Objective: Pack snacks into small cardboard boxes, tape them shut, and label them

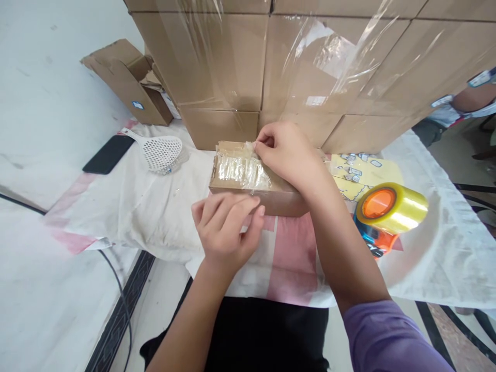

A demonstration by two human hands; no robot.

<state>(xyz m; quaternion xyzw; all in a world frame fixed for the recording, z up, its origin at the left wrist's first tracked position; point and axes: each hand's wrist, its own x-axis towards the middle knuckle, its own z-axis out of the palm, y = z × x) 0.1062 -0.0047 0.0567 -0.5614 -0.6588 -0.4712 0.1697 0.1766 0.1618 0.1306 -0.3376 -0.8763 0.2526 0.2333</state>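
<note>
A small open cardboard box (279, 199) lies on the cloth in front of me, holding a row of clear plastic packets (244, 172). My right hand (289, 152) reaches over the box and pinches a clear plastic packet (250, 149) at the back of the row, thumb against forefinger. At the box's near side is my left hand (228, 227), fingers curled and the thumb tip close against the forefinger. Whatever sits between those fingertips, if anything, is too small to make out.
Taped cardboard boxes (217, 62) form a wall behind. To the left are a white slotted scoop (160, 152), a black phone (108, 155) and an open carton (127, 88). A yellow tape roll (411, 206) rests at the right, near a yellow printed sheet (372, 173) bearing small pieces.
</note>
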